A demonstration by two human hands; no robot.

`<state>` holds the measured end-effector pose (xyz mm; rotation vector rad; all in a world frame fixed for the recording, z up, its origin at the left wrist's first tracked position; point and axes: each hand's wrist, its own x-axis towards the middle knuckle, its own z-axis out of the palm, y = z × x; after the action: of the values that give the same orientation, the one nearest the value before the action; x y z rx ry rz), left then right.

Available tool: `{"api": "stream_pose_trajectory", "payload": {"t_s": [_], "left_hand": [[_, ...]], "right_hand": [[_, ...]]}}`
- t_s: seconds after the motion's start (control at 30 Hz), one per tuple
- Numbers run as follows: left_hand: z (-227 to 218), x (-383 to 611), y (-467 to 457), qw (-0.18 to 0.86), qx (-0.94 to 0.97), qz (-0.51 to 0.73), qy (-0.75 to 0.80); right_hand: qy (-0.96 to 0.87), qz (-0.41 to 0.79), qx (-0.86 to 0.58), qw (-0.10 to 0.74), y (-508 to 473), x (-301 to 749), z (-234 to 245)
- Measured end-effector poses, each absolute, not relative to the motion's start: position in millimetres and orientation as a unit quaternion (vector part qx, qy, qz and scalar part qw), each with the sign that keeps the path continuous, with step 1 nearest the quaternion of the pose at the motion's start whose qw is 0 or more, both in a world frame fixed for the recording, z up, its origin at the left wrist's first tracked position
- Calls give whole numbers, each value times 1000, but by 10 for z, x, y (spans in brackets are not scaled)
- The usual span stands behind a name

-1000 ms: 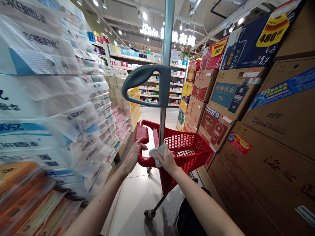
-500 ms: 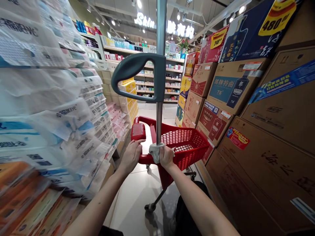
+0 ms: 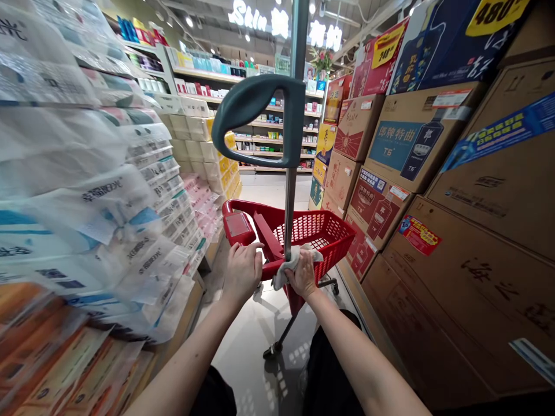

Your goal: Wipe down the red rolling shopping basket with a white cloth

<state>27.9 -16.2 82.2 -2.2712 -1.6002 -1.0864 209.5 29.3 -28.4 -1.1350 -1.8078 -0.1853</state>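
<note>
- Pale tiled floor (image 3: 247,346); shrink-wrapped tissue packs (image 3: 91,196) left, stacked liquor cartons (image 3: 390,138) right, store shelves (image 3: 277,136) ahead.
- Right hand (image 3: 302,274) clamps grey cloth (image 3: 289,264) on rail (image 3: 267,269) of red shopping cart (image 3: 332,231), against metal pole (image 3: 290,214).
- Left hand (image 3: 243,273) curled on same rail, just beside cloth.
- Cloth's underside hidden by right hand.
</note>
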Motion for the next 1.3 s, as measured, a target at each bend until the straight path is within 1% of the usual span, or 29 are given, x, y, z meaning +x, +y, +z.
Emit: {"api": "stream_pose_trajectory", "payload": {"t_s": [0.17,0.23,0.37,0.43,0.5,0.57,0.67,0.73,0.83,1.03,1.13,1.23,1.3], "left_hand": [[865,344,-197,88,-762,-348,-538],[877,356,-197,87,-764,-347,-537],[876,334,-194,95,-793,-322,-508],[877,312,-204,111,-807,-297,-498],[883,291,-222,126,-814,-276,-495],[890,278,-242,133,-816,-264,-497],[890,274,-264,141,-812,-259,-504],[886,283,-275,148,-808,-258,-509],[886,310,-293,157,-803,-257,-514],[913,383,-350,183,-789,-257,-527],[914,409,-372,190,-785,-257,-532],[904,412,-375,188,-785,-255,-532],[898,399,-368,184,-790,-254,-527]], "right_hand": [[-793,-86,-440,413,393,2326,-418],[-788,-80,-452,410,372,2301,-509],[-709,-44,-538,453,217,1963,-935],[-654,-20,-576,490,148,1784,-1193],[-624,-4,-580,524,113,1685,-1388],[-618,14,-567,544,107,1668,-1463],[-629,60,-552,545,107,1686,-1333],[-627,89,-550,544,98,1660,-1141],[-597,112,-558,566,89,1586,-854],[-569,97,-554,600,69,1685,-460],[-581,82,-533,610,-23,1711,-169],[-594,62,-524,607,-97,1645,105],[-608,55,-525,593,-80,1620,198]]}}
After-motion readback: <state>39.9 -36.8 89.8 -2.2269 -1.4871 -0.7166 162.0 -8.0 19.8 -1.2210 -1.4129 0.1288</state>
